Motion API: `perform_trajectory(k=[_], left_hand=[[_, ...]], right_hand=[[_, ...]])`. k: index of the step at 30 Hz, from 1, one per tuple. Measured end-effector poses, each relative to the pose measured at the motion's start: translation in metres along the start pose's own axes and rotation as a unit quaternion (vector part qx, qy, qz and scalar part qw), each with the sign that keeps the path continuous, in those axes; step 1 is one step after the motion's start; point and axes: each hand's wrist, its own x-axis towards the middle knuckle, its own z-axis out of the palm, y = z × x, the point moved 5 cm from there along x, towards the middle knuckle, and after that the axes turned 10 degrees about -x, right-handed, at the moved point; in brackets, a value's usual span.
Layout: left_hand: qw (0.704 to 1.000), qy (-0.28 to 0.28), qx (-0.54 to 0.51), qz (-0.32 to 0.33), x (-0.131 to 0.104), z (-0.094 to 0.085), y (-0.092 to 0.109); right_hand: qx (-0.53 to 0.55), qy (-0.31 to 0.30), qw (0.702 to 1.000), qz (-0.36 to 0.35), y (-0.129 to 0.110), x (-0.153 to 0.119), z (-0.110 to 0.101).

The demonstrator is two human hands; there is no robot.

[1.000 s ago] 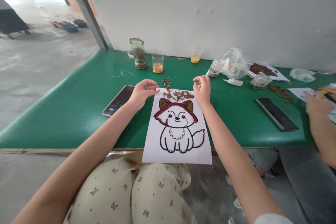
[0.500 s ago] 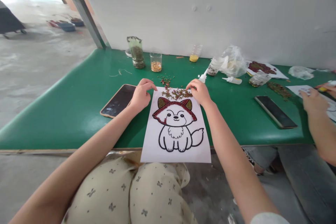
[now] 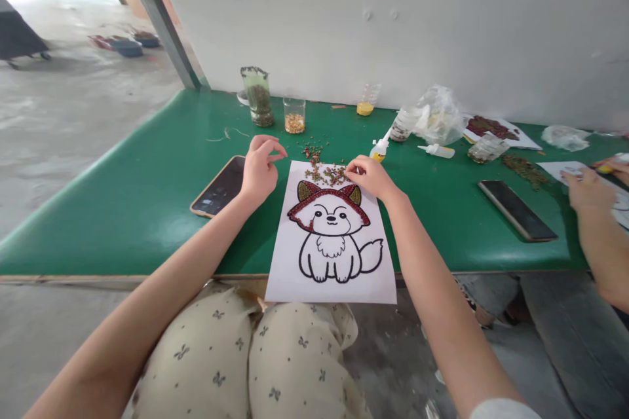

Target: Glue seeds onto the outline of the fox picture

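A white sheet of paper (image 3: pixel 285 262) carries a black-outlined fox drawing (image 3: pixel 330 236); red beans fill its cap-like head border and green ones fill the ears. Loose green and red beans (image 3: pixel 327 175) are spread along the sheet's top edge. My right hand (image 3: pixel 372 177) rests at that edge, fingertips pinched together by the beans; what is between them is too small to make out. Left of the sheet, my left hand (image 3: pixel 261 169) is lifted clear of the paper, fingers bent and apart with nothing in them. It partly covers a phone (image 3: pixel 219 188).
Behind stand a green cut bottle (image 3: pixel 259 101), a cup of corn kernels (image 3: pixel 295 119) and a glue bottle (image 3: pixel 379 149). Rightward are another glue bottle (image 3: pixel 437 151), a plastic bag (image 3: pixel 437 114), a jar (image 3: pixel 488 148) and a second phone (image 3: pixel 515 211). A co-worker's hands (image 3: pixel 590 190) work at far right.
My left hand has let go of the sheet's top left corner and moved up and left. My right hand has shifted slightly left and down, its fingers closing by the beans.
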Motion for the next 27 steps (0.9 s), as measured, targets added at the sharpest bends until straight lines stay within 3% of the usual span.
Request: perform_trajectory(k=[27], left_hand=[[0.984, -0.07, 0.16, 0.027, -0.002, 0.013, -0.005]], right_hand=[[-0.108, -0.052, 0.992, 0.039, -0.012, -0.002, 0.002]])
